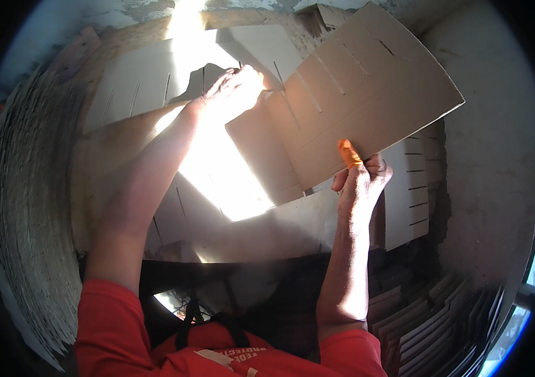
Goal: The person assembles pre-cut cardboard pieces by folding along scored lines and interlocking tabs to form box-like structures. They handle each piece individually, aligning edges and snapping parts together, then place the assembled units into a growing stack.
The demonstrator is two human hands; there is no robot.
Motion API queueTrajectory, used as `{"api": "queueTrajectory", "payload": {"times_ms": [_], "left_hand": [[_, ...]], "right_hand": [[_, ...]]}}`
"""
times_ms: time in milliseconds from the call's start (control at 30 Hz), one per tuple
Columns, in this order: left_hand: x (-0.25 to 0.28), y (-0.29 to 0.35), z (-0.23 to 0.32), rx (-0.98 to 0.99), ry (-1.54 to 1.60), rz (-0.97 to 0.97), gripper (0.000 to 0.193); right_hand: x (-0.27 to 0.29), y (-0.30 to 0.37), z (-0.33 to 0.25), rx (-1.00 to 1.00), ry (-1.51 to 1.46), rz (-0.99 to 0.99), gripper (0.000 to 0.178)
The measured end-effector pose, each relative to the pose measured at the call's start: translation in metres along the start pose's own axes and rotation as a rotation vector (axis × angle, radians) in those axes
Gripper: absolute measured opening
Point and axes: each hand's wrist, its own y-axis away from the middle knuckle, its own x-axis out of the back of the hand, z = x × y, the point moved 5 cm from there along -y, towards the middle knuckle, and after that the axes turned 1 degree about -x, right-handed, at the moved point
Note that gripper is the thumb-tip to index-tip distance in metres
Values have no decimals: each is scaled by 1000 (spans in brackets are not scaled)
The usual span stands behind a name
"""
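A brown cardboard sheet (pixel 374 81) with rows of narrow slits is raised and tilted over the work table, folded along a crease toward its left part. My right hand (pixel 365 177) grips its lower edge, with an orange cover on the thumb, which lies on the sheet's face. At the sheet's upper left, my left hand (pixel 233 91) is closed with curled fingers at the cardboard; strong sunlight washes out its fingertips. Behind that hand lies a pale slotted cardboard piece (pixel 132 81), partly in shadow.
A tall stack of cardboard sheets (pixel 32 207) stands at the left. More slotted cardboard (pixel 405 195) lies at the table's right side. Several cardboard pieces (pixel 434 323) stand on edge at the lower right. A plain wall (pixel 493 138) closes the right side.
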Motion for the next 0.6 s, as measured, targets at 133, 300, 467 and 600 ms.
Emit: {"api": "queueTrajectory", "payload": {"times_ms": [133, 300, 467, 600], "left_hand": [[30, 1, 30, -130, -286, -61, 14], [51, 2, 55, -125, -27, -88, 18], [68, 8, 90, -398, -37, -150, 22], [146, 57, 140, -303, 311, 421, 23]], "right_hand": [[2, 1, -1, 64, -50, -13, 15], [5, -2, 4, 61, -31, -48, 12], [4, -3, 3, 23, -7, -55, 11], [2, 0, -1, 52, -72, -52, 8]]}}
